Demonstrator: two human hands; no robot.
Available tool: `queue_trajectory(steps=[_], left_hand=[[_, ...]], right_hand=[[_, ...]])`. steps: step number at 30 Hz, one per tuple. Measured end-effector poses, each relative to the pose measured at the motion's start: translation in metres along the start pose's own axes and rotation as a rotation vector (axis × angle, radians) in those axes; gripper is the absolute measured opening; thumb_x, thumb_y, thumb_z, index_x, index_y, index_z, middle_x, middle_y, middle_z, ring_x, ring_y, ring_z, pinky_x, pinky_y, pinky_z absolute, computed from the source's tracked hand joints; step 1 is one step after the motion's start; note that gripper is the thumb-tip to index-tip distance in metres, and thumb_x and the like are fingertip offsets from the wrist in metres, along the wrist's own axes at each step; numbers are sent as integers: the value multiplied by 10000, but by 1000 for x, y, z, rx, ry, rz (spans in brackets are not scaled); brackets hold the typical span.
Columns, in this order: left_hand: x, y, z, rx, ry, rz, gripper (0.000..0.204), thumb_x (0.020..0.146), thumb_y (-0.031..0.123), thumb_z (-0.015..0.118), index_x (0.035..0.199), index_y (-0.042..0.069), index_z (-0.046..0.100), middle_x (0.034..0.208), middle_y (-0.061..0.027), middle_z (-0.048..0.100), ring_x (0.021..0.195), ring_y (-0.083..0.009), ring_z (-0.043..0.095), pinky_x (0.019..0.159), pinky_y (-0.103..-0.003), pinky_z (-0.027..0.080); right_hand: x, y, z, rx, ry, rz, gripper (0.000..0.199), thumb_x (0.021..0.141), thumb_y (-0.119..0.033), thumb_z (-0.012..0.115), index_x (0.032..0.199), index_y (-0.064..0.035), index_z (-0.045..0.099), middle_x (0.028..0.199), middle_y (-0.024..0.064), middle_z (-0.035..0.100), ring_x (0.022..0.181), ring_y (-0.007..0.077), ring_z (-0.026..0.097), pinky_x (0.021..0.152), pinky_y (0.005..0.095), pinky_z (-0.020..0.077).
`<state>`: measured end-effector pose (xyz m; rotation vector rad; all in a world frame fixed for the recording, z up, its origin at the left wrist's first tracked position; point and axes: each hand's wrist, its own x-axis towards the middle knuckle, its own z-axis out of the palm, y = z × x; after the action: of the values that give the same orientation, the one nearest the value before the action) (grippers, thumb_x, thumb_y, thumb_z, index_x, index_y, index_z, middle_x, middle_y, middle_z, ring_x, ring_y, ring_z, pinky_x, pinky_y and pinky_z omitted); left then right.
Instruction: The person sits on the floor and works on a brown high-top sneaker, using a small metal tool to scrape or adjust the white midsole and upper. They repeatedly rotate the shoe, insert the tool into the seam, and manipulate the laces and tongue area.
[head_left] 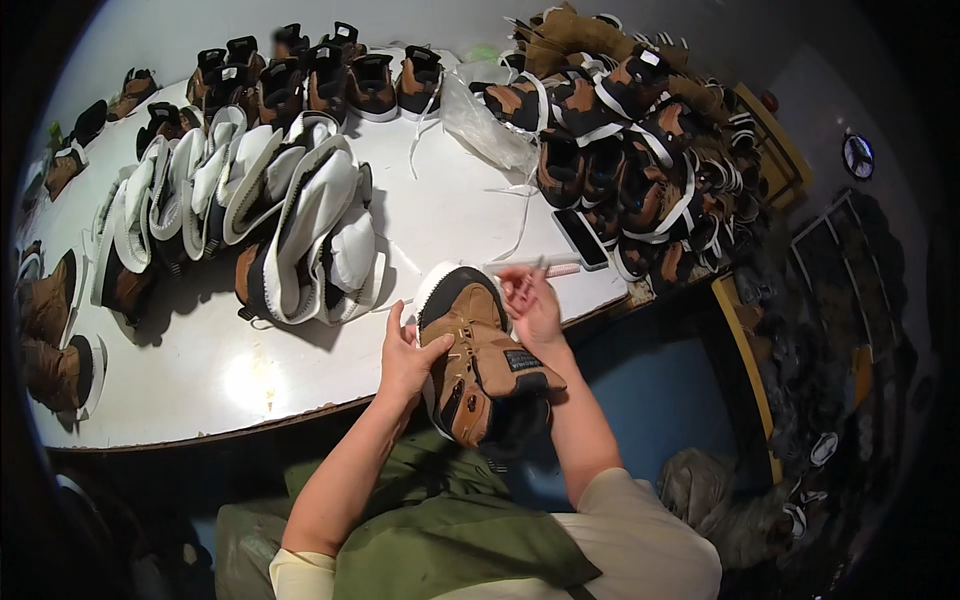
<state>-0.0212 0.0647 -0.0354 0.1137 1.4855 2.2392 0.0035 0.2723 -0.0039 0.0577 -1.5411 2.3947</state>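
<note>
Your green apron (pixel 440 535) sits closest, and beyond it there's the brown shoe (pixel 482 340), toe pointing away, right between your hands! Your left hand (pixel 404 358) grips its left side, thumb over the upper; your right hand (pixel 533 308) curls beside the toe, fingertips blurred, contents impossible to tell.

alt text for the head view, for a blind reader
A left hand holds a brown-and-black shoe at the edge of a white table, a right hand close beside it. More shoes and a phone lie beyond.
</note>
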Motion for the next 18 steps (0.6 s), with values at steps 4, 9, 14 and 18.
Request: queue_trajectory(steps=[4,9,14,18], left_hand=[[-5,8,-5,-102,49,-43,748,764,-45,729,1386,-68,313,968,-118,648,863,-157,641,767,-267,532],[-14,23,-11,-305,-24,-215,512,770,-46,721,1210,-77,460,1049,-158,639,880,-191,652,782,-309,556],[-29,45,-13,-419,-167,-225,396,832,35,693,1174,-28,505,1096,-148,638,935,-208,652,844,-355,546],[-35,59,-26,-476,-239,-309,398,897,173,649,1216,-22,515,1136,-124,633,1003,-219,636,902,-372,521]], right_hand=[[-54,-52,20,-697,-174,-177,730,817,-646,591,1116,19,629,980,40,548,598,35,342,512,189,240],[-102,-83,53,-1254,-315,-296,716,582,-347,887,1171,-26,638,1176,90,585,650,110,579,577,224,488],[-104,-68,39,-1335,-73,-444,386,715,1,760,1088,8,658,942,123,703,825,168,682,710,266,540],[-101,-49,35,-884,53,-211,310,798,57,684,1106,38,647,985,86,702,874,104,647,780,234,513]])
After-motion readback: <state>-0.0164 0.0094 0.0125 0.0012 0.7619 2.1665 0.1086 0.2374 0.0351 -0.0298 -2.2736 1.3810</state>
